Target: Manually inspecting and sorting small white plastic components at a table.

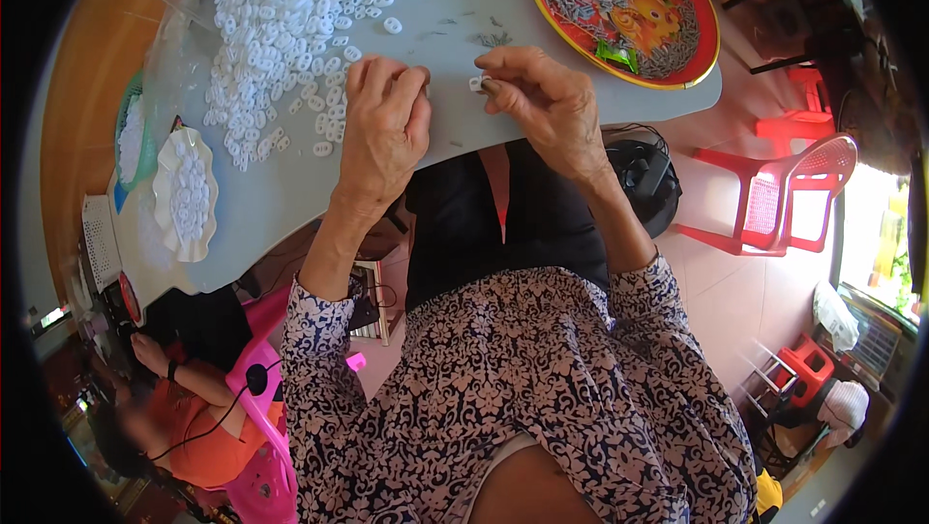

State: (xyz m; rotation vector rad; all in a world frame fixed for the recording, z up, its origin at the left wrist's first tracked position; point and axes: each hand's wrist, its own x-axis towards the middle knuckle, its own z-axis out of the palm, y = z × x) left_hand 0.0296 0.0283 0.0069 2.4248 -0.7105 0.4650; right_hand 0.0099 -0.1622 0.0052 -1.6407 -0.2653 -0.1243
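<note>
Over the near edge of the grey table (281,190), my right hand (552,108) pinches a small white plastic piece (476,84) between thumb and fingers. My left hand (387,127) is closed, fingers curled down; whatever it may hold is hidden. Beside it spreads a large heap of small white oval plastic pieces (261,30) with holes in them. One loose white oval piece (392,26) lies apart, beyond my left hand. Past my right hand, a round red tray (711,35) with a yellow rim holds many small grey pieces and a green packet (616,57).
A few small grey pieces (494,39) lie on the table between heap and tray. At the left stand a scalloped white dish (198,251) of white pieces and a green basket (126,127). A person in orange (218,427) sits lower left. Red chairs (764,195) stand at right.
</note>
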